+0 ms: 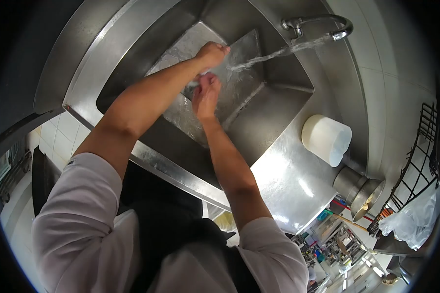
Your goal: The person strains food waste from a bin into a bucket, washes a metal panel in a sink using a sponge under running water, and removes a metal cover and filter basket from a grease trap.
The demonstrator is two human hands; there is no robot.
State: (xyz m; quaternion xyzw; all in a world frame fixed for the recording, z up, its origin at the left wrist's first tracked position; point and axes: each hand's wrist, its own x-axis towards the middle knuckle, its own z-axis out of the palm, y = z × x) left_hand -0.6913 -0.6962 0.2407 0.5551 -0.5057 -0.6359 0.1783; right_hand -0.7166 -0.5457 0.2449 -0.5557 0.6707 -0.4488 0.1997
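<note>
Steel sink (269, 117): inside, left hand (212, 54) and right hand (207, 95) have curled fingers; what they hold, I cannot tell. Just beside them, a shiny flat sheet (249, 49) meets water (283, 51) from the faucet (344, 28).

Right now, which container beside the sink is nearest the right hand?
The white cylindrical container; the steel container is beyond it, farther from the right hand and the sink.

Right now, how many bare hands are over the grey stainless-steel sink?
2. The person's left hand is nearer the top of the picture; the right hand is just below it. Both lie left of the curved chrome tap. Some fingers are hidden.
</note>
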